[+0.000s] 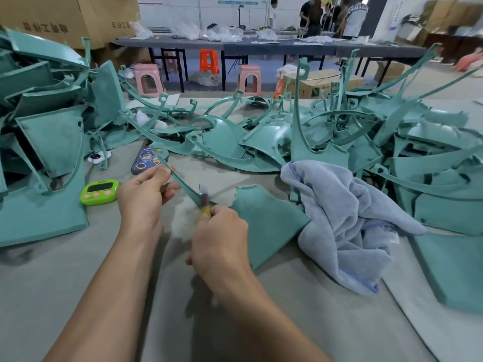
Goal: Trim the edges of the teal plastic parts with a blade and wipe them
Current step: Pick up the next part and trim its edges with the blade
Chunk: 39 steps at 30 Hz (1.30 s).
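Between the two hands the teal part (266, 226) stretches its thin arm slantwise, far-left to near-right. The left hand (142, 197) pinches the arm farther along; the right hand (220, 236) grips the blade (203, 197), set against that arm just beyond its knuckles, so the cut likely runs toward the left hand.
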{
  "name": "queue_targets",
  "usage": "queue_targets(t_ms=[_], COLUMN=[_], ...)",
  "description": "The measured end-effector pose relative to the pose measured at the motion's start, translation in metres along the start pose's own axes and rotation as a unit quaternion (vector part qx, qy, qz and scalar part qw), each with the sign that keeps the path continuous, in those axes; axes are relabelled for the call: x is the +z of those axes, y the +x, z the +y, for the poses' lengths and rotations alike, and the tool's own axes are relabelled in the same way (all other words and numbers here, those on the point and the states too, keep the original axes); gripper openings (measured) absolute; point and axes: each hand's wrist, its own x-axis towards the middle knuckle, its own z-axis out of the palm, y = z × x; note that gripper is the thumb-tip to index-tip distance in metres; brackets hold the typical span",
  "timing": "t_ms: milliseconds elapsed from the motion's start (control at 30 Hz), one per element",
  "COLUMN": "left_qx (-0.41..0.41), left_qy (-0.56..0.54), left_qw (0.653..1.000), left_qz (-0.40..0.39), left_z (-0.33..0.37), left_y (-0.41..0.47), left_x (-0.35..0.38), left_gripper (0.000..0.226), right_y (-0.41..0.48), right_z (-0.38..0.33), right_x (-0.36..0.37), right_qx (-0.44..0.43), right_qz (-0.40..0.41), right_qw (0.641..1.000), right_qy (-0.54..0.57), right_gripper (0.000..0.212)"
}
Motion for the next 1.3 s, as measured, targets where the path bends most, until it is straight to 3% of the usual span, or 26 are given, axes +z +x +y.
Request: queue_targets(t_ms=[167, 233, 300, 367, 433, 500, 633, 733, 867, 967, 1067, 1200, 1300], left_qx=[-0.009, -0.006, -0.008, -0.011, -0.003, 0.005, 0.003, 0.003, -0.024, -0.063, -0.066, -0.056, -0.064], left_qy=[-0.005, -0.013, -0.04, -0.063, -0.076, -0.079, -0.081, -0.091, -0.085, -0.027, 0.045, 0.096, 0.111], left_qw=[1.0, 1.0, 0.999, 0.998, 0.997, 0.996, 0.997, 0.996, 0.995, 0.984, 0.968, 0.971, 0.979], left_qz=[0.009, 0.015, 0.018, 0.025, 0.031, 0.028, 0.01, -0.007, -0.053, -0.164, -0.24, -0.214, -0.159], left_z=[-0.004, -0.004, -0.002, 0.0, 0.001, 0.002, 0.003, 0.004, 0.008, 0.003, -0.004, -0.013, -0.013], left_y=[-0.001, 0.002, 0.006, 0.007, 0.006, 0.005, 0.001, -0.004, -0.012, -0.027, -0.043, -0.051, -0.044], left_x=[0.0, 0.0, 0.001, 0.002, 0.003, 0.004, 0.009, 0.013, 0.011, 0.016, 0.025, 0.031, 0.03], left_gripper=[0.014, 0.009, 0.008, 0.012, 0.017, 0.02, 0.021, 0.023, 0.021, 0.026, 0.031, 0.027, 0.025], right_y=[-0.004, 0.002, 0.021, 0.046, 0.062, 0.071, 0.075, 0.075, 0.074, 0.079, 0.08, 0.075, 0.076], right_z=[0.024, 0.027, 0.027, 0.026, 0.026, 0.03, 0.031, 0.032, 0.033, 0.035, 0.037, 0.038, 0.04], right_x=[-0.048, -0.072, -0.099, -0.117, -0.121, -0.119, -0.124, -0.126, -0.122, -0.126, -0.124, -0.12, -0.128], right_qx=[0.009, -0.05, -0.126, -0.156, -0.127, -0.112, -0.121, -0.099, -0.06, -0.025, -0.02, -0.024, -0.06], right_qz=[0.051, 0.114, 0.141, 0.07, -0.038, -0.085, -0.162, -0.201, -0.196, -0.133, -0.087, -0.156, -0.092], right_qw=[0.998, 0.991, 0.974, 0.971, 0.973, 0.969, 0.97, 0.968, 0.976, 0.964, 0.961, 0.944, 0.946], right_qy=[-0.035, -0.044, -0.122, -0.166, -0.189, -0.201, -0.134, -0.115, 0.072, 0.228, 0.262, 0.291, 0.305], right_gripper=[0.03, 0.023, 0.013, 0.013, 0.011, 0.01, 0.023, 0.019, 0.016, 0.022, 0.021, 0.026, 0.023])
